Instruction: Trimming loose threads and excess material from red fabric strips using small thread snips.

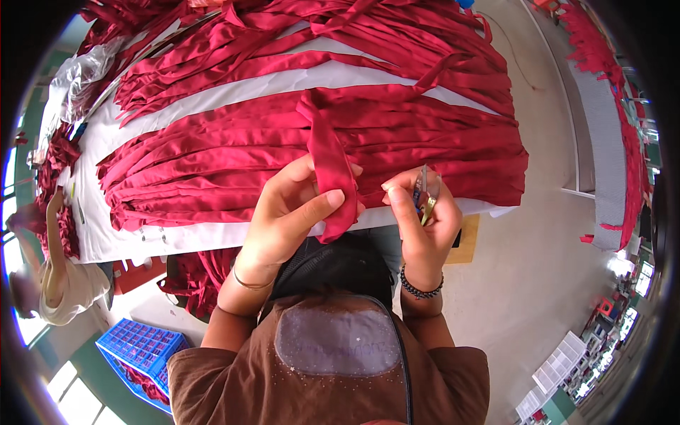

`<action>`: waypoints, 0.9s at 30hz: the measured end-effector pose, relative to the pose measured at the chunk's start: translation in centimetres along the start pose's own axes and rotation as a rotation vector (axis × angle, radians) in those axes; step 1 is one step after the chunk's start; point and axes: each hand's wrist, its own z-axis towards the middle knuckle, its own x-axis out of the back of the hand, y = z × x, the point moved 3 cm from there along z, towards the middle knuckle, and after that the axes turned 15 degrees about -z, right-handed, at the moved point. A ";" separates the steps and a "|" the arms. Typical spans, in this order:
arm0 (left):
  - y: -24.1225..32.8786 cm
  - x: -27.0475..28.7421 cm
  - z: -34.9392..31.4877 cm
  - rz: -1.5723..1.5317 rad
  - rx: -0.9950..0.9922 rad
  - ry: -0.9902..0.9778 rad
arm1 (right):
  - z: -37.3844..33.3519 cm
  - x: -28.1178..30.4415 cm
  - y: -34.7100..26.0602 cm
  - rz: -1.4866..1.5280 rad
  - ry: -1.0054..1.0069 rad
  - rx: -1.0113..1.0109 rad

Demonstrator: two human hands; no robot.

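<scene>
In front of my body, my left hand (292,212) is closed on a dark red fabric strip (331,156), thumb on top and fingers behind. The strip's upper end lies over a wide row of red strips (212,157), and its lower end hangs past the table edge. To the right, my right hand (425,219) is closed around small thread snips (428,202) with metal blades and a yellowish part. The snips' blades point up and away from me. Thumb and forefinger are bent near the row's front edge; whether they also pinch a thread is too small to tell.
A white-covered table (88,205) carries a second heap of red strips (397,42) farther back. Clear plastic (88,74) lies far left. At the left stands another person (67,290). A blue crate (145,347) sits on the floor at lower left, and a grey-topped table (602,142) at right.
</scene>
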 end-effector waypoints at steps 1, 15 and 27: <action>-0.2 -0.2 0.1 -0.001 0.005 -0.002 | 0.1 0.2 0.5 -0.074 0.024 0.105; -0.2 -0.9 0.2 0.059 -0.001 -0.012 | -0.6 1.0 -1.1 -0.785 0.084 0.757; 0.5 -0.3 -0.4 0.151 -0.042 -0.027 | -1.4 0.1 -2.4 -0.997 0.181 0.867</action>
